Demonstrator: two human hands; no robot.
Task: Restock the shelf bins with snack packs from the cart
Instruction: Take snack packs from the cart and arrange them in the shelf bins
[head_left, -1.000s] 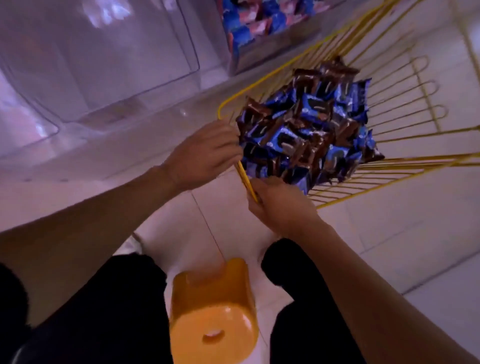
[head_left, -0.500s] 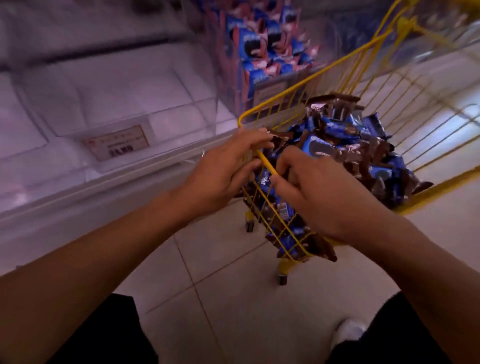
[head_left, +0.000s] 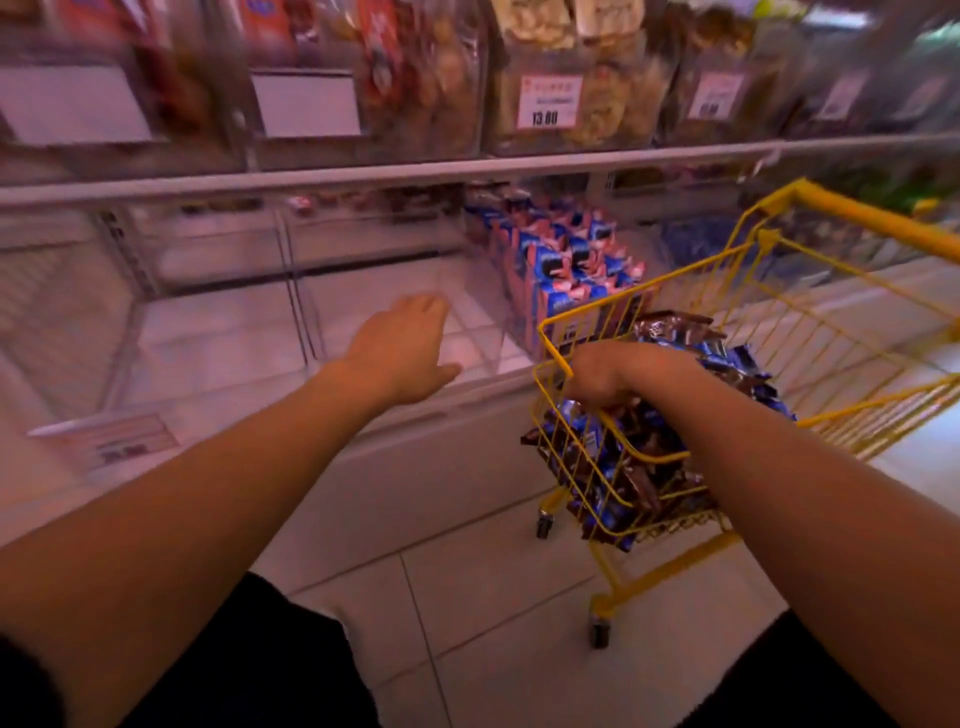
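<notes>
The right hand (head_left: 618, 376) is curling into the snack packs (head_left: 691, 395) heaped in the yellow cart (head_left: 841, 208), though its fingers are hidden, so whether that grip is holding any cannot be told. The left hand (head_left: 402, 348) is reaching with loose, spread fingers over the clear shelf bin (head_left: 363, 291). The packs look light, crinkly and slippery, so bunching several by their bodies seems best.

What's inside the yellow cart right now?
The yellow cart holds heaped blue and brown snack packs. The right hand reaches into the pile; what its fingers grip is hidden.

The cart (head_left: 675, 322) stands on the floor (head_left: 493, 597) right of the clear bin (head_left: 363, 291), before the shelf (head_left: 415, 171); snack packs (head_left: 670, 332) lie heaped in it — boxes (head_left: 561, 265) fill the bin behind; upper bins (head_left: 571, 78) sit above.
</notes>
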